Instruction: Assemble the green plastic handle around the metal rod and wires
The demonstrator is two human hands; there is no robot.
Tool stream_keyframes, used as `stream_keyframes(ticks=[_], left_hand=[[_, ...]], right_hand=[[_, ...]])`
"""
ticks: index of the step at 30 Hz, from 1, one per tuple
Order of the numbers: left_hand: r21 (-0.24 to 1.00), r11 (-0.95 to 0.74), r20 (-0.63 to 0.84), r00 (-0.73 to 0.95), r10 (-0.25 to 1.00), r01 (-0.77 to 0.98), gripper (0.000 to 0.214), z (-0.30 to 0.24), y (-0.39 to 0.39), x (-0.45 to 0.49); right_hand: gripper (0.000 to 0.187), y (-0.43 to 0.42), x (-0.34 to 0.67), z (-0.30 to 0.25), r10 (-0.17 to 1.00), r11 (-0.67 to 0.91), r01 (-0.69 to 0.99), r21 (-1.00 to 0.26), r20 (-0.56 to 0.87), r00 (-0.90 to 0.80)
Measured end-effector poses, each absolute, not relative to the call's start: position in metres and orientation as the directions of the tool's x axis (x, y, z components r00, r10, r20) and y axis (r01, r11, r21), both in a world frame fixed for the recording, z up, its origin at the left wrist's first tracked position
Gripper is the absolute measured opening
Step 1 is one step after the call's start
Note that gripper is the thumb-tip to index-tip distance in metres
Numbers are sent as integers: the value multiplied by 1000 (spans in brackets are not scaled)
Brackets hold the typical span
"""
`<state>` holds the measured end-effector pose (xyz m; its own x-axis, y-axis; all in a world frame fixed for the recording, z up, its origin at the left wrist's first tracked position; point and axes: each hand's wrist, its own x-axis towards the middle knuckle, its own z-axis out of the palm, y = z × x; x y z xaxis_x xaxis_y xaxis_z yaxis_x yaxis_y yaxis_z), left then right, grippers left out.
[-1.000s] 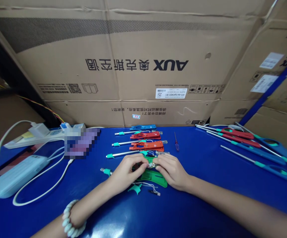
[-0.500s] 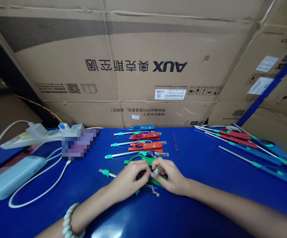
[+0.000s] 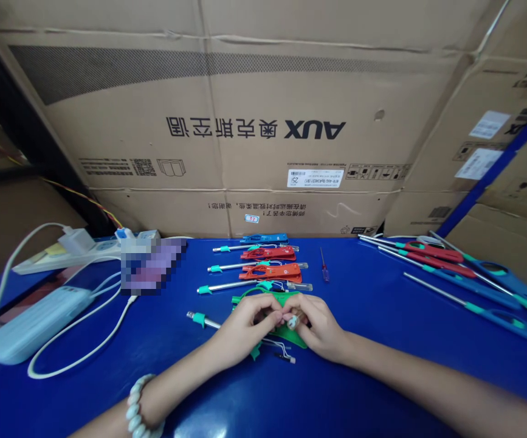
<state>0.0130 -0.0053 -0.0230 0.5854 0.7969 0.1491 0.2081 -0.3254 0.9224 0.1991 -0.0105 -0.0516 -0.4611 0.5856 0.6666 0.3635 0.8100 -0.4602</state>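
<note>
My left hand (image 3: 258, 317) is closed in a pinch, its fingertips meeting those of my right hand (image 3: 315, 322). Anything inside the left pinch is too small to make out. Between the right thumb and fingers is a small see-through tube with a pale teal end (image 3: 293, 322), apparently a lighter's fuel tank. Under both hands lies a green lighter casing (image 3: 296, 336), partly covered. Just below them rest thin white wires with a small black part (image 3: 285, 358). A metal lighter rod with a teal collar (image 3: 202, 320) reaches out from behind the left wrist.
Beyond my hands lie red-orange casings (image 3: 270, 272), a blue casing (image 3: 265, 238), metal rods (image 3: 227, 286) and clear tanks (image 3: 300, 286). A small screwdriver (image 3: 324, 272) is right of them. Several long lighters (image 3: 482, 307) lie at right. A power bank (image 3: 35, 322) and cables are at left; cardboard (image 3: 254, 73) stands behind.
The view has shifted slightly. My fingertips have come closer together around the small tube, and its pale teal end now faces me more directly.
</note>
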Motion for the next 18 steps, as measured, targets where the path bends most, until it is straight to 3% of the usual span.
stream_keyframes(ticks=[8,18], left_hand=[[948,-281,165,530,832,147,25,-21,-3,7],[767,-566,336,561,757,303,24,-17,-4,5]], right_hand=[[11,-10,203,-48,697,717,454,-529,563,-444],[16,-8,202,-47,679,734,478,-482,516,-522]])
